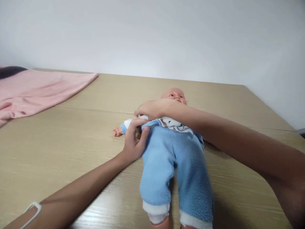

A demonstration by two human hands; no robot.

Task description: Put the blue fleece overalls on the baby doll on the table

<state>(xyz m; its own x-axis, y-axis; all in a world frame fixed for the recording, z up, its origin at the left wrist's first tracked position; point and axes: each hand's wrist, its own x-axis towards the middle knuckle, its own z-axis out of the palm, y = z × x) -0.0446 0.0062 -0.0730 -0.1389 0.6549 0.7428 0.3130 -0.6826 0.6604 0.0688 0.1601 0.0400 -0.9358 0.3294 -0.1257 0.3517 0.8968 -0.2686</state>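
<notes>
Doll (175,95) flat on back mid-table, head away from camera, legs toward it. Dressed in blue fleece trousers (166,152) and white printed shirt (175,124). Left hand (134,140) closed narrow on the trousers' waistband, thumb and fingers pinching fleece at the hip beside the doll's outstretched arm (119,130). Right hand (150,109) reaching across the chest from the right, fingers curled down at the shirt edge just above the left hand; grip hidden under the knuckles, cannot tell whether pinching cloth or only pressing. Probably laid flat so the body does not roll with both hands on one hip. Light wood table (59,149) underneath. Pink cloth (35,89) rumpled at far left, well apart. White band (32,211) on left forearm near frame bottom. Right forearm crossing the torso, hiding the doll's other arm and part of the shirt.
</notes>
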